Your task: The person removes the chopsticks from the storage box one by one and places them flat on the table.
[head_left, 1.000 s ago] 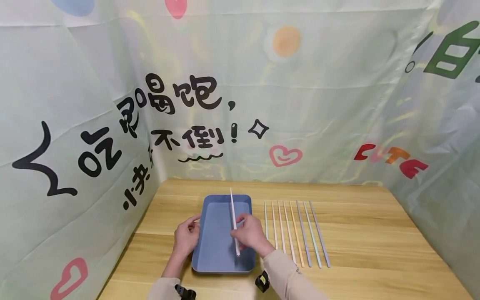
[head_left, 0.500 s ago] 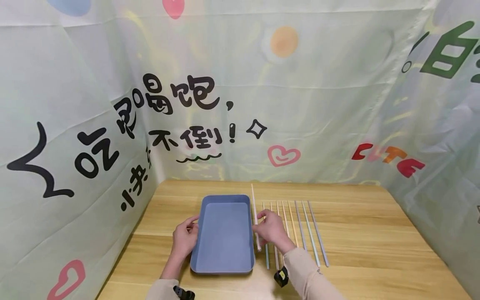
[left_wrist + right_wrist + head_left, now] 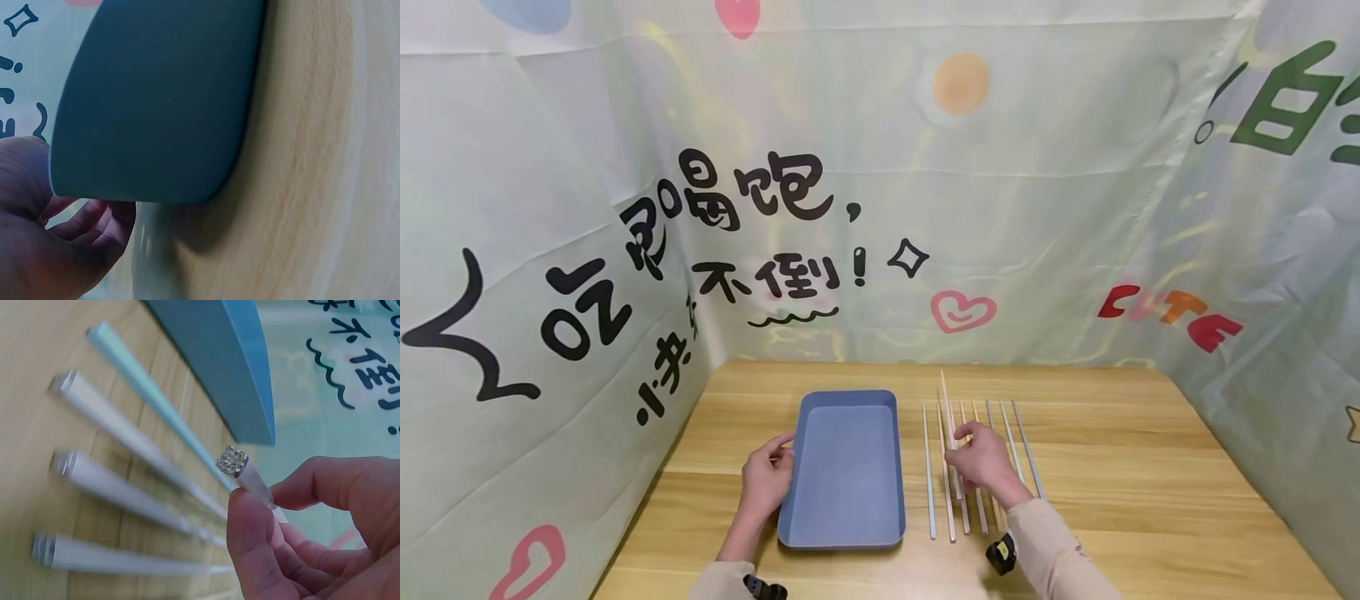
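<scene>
My right hand pinches a pale pinkish-white chopstick between thumb and fingers, held over a row of chopsticks. Its thick end, tipped with a patterned silver cap, faces the right wrist camera. Beneath it several chopsticks lie side by side, from a light blue chopstick at the left to a violet chopstick at the right; the hand hides parts of some. To the left lies a blue rectangular tray with nothing in it. Against its left side rest the loosely bent fingers of my left hand.
A wooden tabletop carries everything, extending to the right beyond the chopsticks. Printed cloth walls stand at the back, left and right. A black wrist camera sits by the right sleeve.
My right hand has carried the chopstick rightward from over the tray, past its right rim, to above the row. My left hand stays at the tray's left side.
</scene>
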`<state>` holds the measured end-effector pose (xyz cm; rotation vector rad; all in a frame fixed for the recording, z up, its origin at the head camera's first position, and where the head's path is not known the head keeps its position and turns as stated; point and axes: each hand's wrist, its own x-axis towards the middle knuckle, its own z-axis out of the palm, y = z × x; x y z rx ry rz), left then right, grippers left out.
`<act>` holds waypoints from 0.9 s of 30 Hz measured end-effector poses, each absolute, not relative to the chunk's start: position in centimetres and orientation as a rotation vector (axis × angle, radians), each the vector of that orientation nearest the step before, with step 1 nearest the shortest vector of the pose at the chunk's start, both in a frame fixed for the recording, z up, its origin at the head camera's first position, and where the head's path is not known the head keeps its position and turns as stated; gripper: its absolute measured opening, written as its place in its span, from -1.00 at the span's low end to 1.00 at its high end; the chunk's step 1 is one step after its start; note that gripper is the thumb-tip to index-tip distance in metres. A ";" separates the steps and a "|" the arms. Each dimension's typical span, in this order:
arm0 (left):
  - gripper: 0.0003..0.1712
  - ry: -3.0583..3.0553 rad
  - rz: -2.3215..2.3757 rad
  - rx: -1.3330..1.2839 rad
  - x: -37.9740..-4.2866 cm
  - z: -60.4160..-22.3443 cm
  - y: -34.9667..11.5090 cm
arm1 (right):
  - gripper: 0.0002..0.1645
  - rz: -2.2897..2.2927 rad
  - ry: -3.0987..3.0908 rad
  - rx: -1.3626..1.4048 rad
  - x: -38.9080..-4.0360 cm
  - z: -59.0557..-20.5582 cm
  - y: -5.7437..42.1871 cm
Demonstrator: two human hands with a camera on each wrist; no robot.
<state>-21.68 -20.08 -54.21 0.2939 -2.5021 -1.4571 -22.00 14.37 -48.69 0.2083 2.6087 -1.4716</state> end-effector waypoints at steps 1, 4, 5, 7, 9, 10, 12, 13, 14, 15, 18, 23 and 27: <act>-0.62 -2.501 -1.456 0.295 -21.7 -54.2 -20.1 | -0.58 -1.465 2.615 0.216 -22.0 -48.7 14.7; -0.62 -2.504 -1.458 0.296 -21.7 -54.3 -20.1 | -0.57 -1.451 2.630 0.227 -21.8 -48.7 15.9; -0.62 -2.507 -1.457 0.292 -21.7 -54.3 -20.1 | -0.57 -1.444 2.638 0.225 -21.8 -48.8 16.3; -0.62 -2.514 -1.460 0.292 -21.6 -54.4 -20.1 | -0.56 -1.439 2.647 0.224 -21.7 -48.7 17.1; -0.61 -2.521 -1.461 0.287 -21.6 -54.4 -20.2 | -0.55 -1.438 2.651 0.231 -21.5 -48.8 17.9; -0.61 -2.524 -1.461 0.285 -21.6 -54.4 -20.2 | -0.55 -1.437 2.650 0.238 -21.5 -48.8 18.3; -0.61 -2.528 -1.463 0.285 -21.6 -54.4 -20.2 | -0.53 -1.444 2.642 0.257 -21.4 -49.0 19.1; -0.61 -2.528 -1.462 0.287 -21.7 -54.4 -20.2 | -0.53 -1.444 2.640 0.263 -21.3 -49.1 19.5; -0.61 -2.528 -1.461 0.288 -21.7 -54.4 -20.2 | -0.52 -1.445 2.640 0.277 -21.3 -49.2 19.9; -0.61 -2.528 -1.459 0.289 -21.7 -54.4 -20.2 | -0.51 -1.445 2.641 0.284 -21.2 -49.3 20.3; -0.61 -2.525 -1.458 0.294 -21.6 -54.4 -20.2 | -0.52 -1.427 2.666 0.282 -21.2 -49.6 21.5; -0.61 -2.528 -1.461 0.292 -21.6 -54.5 -20.1 | -0.51 -1.398 2.675 0.299 -20.8 -49.8 23.2; -0.60 -2.534 -1.455 0.289 -21.6 -54.4 -20.1 | -0.49 -1.366 2.675 0.333 -20.4 -49.7 24.3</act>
